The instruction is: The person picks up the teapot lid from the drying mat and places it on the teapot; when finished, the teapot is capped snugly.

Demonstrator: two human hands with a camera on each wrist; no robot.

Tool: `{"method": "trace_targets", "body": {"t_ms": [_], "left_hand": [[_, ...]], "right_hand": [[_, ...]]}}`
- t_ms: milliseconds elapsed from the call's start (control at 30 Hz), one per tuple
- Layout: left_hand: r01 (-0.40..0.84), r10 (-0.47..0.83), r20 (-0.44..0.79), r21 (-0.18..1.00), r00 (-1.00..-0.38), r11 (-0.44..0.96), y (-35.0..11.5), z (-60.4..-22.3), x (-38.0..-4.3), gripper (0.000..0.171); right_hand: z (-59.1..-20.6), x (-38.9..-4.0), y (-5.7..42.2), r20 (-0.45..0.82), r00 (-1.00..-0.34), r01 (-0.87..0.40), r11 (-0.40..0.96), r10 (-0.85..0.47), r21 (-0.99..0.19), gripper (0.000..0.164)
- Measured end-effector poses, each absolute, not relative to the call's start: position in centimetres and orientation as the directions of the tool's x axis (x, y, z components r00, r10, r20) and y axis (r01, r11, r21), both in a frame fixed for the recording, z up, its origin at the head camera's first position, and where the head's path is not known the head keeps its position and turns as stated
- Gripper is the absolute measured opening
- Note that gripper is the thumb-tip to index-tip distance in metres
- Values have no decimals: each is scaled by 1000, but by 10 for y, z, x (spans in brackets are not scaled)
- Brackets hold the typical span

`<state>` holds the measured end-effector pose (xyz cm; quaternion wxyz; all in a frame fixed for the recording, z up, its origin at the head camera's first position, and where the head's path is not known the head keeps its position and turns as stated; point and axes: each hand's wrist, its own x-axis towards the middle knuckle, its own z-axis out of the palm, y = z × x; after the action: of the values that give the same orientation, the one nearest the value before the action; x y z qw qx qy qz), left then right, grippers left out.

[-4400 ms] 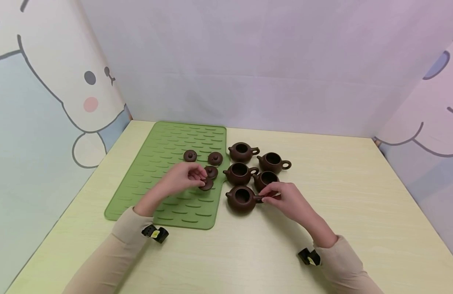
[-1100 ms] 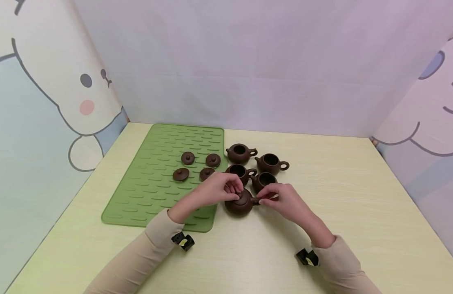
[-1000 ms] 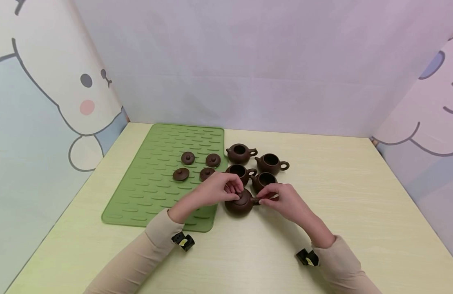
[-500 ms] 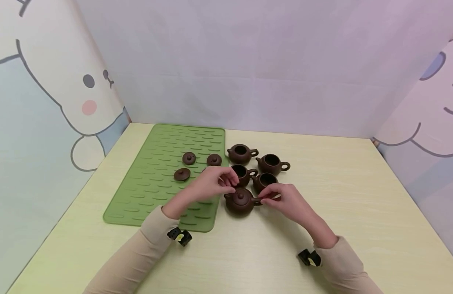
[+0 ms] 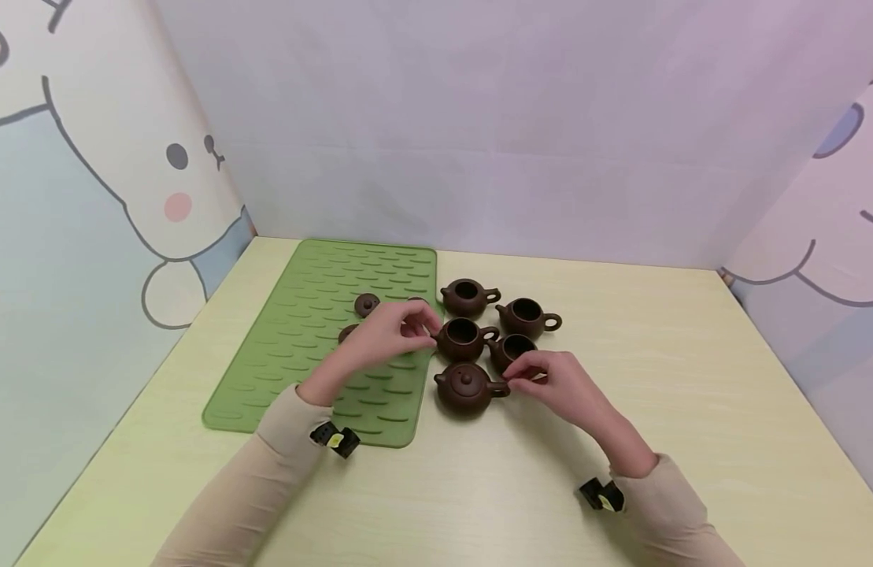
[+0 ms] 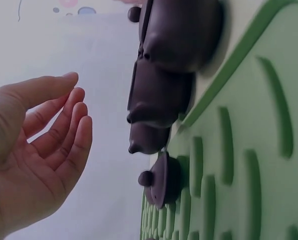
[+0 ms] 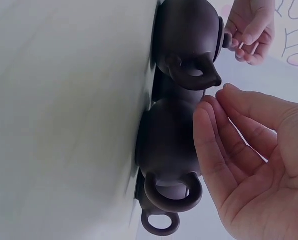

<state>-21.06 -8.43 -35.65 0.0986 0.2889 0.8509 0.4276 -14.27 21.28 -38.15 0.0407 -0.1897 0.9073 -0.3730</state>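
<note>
A dark brown teapot (image 5: 463, 394) with its lid on stands nearest, right of the mat. My right hand (image 5: 560, 387) hovers at its handle; in the right wrist view, loosely bent fingers (image 7: 208, 145) hold nothing and stay apart from the handle (image 7: 193, 77). My left hand (image 5: 386, 335) is in the air over the mat's right edge, thumb and fingers parted with nothing between them. Beneath it are lids, including one lid (image 6: 163, 180) with a round knob, mostly hidden in the head view. Another lid (image 5: 367, 305) shows fully behind the hand.
Several lidless teapots cluster behind the lidded one: a middle teapot (image 5: 460, 340), a back teapot (image 5: 467, 298), a right teapot (image 5: 524, 317) and one teapot (image 5: 510, 353) partly behind my right hand. The green ridged mat (image 5: 266, 378) covers the table's left part.
My left hand has set a lid on the nearest teapot, let go of its knob and moved back left over the mat. My right hand has come off that teapot's handle.
</note>
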Motion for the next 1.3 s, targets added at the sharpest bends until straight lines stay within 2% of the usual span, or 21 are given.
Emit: {"method": "trace_targets", "body": {"t_ms": [433, 1300], "left_hand": [[362, 488, 100, 801, -867, 477, -102, -366, -226, 19], [304, 395, 99, 811, -913, 500, -113, -392, -237, 24]], "right_hand": [[-375, -144, 222, 93, -940, -301, 665, -329, -683, 8], [-375, -146, 240, 166, -962, -270, 670, -216, -692, 11]]}}
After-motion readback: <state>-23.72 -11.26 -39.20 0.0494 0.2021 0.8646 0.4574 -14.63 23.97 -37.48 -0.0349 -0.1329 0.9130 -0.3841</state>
